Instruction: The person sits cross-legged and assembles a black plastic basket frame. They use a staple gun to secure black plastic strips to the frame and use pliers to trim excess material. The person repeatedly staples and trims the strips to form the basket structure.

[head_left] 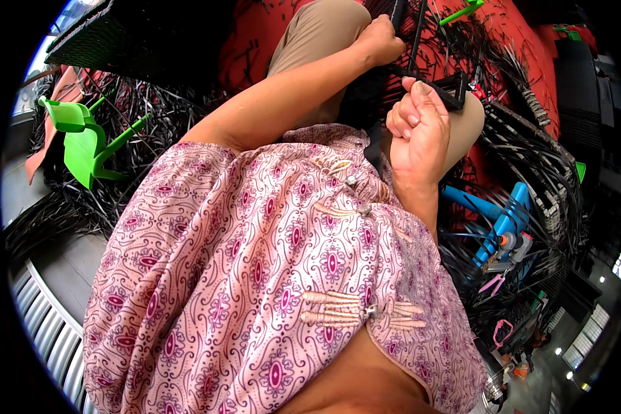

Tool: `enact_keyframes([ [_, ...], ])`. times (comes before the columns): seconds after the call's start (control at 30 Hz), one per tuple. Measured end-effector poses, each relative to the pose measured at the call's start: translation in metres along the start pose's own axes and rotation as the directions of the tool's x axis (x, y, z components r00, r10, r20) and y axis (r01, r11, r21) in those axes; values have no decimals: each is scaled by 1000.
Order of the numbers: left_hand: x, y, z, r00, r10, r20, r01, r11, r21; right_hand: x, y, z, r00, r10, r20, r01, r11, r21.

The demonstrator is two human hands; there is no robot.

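My left hand (383,43) is closed at the top of the view, where a dark bar of a black frame (455,90) runs into its grip. The frame is partly wound with flat black strips and lies over my knees. Just below and to the right, my right hand (421,131) is curled, thumb pressed against the fingers, close to a corner of the frame. Whatever sits in that pinch is too small or hidden to name. Loose black plastic strips (455,41) spread beyond the frame on a red surface (531,55).
A bright green plastic chair-shaped piece (83,148) rests among heaped black strips at the left. Blue tool-like parts (507,221) lie among strips at the right. A slatted metal bench (45,324) stands at the lower left, and a dark woven panel (93,41) at the upper left.
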State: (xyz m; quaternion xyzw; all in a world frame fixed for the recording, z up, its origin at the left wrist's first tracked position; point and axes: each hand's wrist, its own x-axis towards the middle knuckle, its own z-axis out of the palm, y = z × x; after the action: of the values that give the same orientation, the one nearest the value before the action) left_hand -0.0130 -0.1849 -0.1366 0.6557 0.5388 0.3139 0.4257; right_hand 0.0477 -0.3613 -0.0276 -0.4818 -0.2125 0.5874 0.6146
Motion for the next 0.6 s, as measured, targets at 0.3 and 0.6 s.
enact_keyframes([
  [0.3,-19,-4,5,997,67,-45,-73,983,-167,-6,-12,-17,988,-134,77,131,990,52],
  [0.6,-17,-16,11,986,143,-90,-153,981,-119,61,-37,-6,970,-69,232,69,998,7],
])
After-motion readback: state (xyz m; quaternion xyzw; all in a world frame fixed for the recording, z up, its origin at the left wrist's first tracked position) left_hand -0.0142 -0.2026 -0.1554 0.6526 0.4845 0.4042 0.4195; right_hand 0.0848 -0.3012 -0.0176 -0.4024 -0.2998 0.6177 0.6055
